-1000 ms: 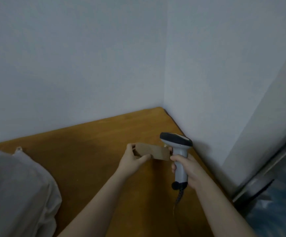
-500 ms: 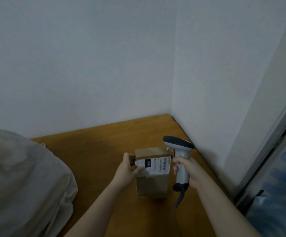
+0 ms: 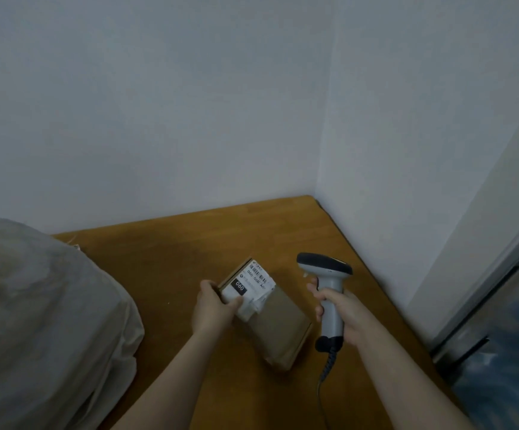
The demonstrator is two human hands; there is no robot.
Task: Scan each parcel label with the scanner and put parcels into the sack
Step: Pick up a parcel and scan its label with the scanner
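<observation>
Seen from above, a brown cardboard parcel [image 3: 278,328] is held over a wooden table [image 3: 165,262] in a room corner. The left hand [image 3: 213,308] grips its upper left edge, thumb on the white label [image 3: 248,288], which faces up. Just right of it, the right hand [image 3: 341,308] is wrapped round the handle of a grey scanner [image 3: 326,283], head upward. A pale fabric sack [image 3: 44,321] sits far left

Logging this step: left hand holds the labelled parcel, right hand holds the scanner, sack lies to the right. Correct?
No: the head view shows the sack on the left. The left hand does hold the parcel and the right hand the scanner.
</observation>
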